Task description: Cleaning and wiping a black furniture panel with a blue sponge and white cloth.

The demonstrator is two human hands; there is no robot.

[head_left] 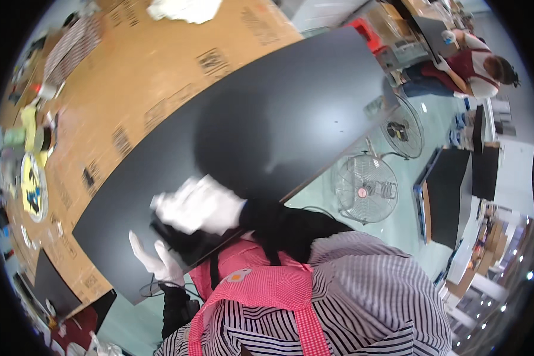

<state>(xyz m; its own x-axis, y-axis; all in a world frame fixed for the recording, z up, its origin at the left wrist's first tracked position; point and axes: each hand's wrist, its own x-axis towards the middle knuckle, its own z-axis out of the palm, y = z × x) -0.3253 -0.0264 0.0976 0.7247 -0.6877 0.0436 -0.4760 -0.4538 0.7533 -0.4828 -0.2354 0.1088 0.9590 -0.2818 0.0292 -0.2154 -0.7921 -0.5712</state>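
A long, smooth dark grey panel (243, 118) lies on the table in front of me, reaching from near my body to the far right. My right hand (199, 204), in a white glove, is over its near part and smeared by motion; whether it holds anything white, such as a cloth, I cannot make out. Closer to the panel's near left end is my left hand (159, 261), also gloved in white, its fingers spread and nothing in them. A thin dark cable (154, 288) loops by the left wrist. A dark shadow shows beneath the right hand.
Cardboard (178, 77) covers the table beyond the panel, with a white cloth (185, 9) at its far edge. A round tray (34, 187) and clutter line the left. On the right stand two floor fans (368, 188). Another person (463, 71) works at the far right.
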